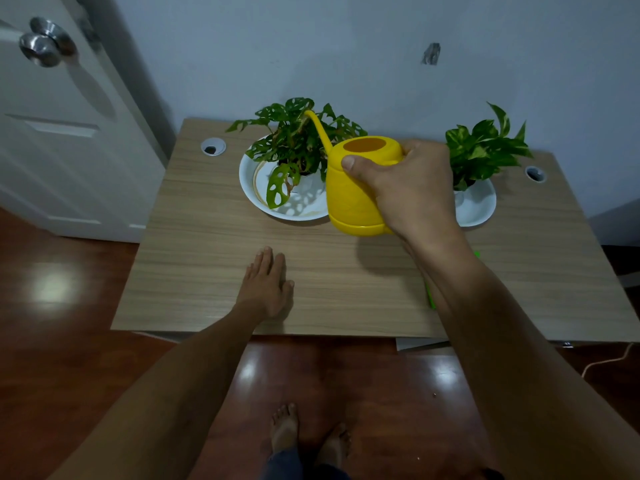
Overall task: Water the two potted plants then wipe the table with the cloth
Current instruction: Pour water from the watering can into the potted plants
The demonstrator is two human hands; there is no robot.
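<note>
My right hand (407, 188) grips the handle of a yellow watering can (356, 188), held above the wooden table (214, 258). Its long spout reaches up and left into the leaves of the left plant (298, 140), which stands in a white dish (247, 174). The right plant (485, 150) sits in a smaller white dish (479, 206) behind my right wrist. My left hand (268, 284) lies flat on the table, fingers together, holding nothing. A green cloth (430, 297) shows only as a thin strip beside my right forearm, mostly hidden.
Two round cable holes (213, 147) (535, 174) sit in the table's back corners. A white door (62, 133) with a metal knob stands at the left. My bare feet are on the glossy wooden floor (69, 306) below the table's front edge.
</note>
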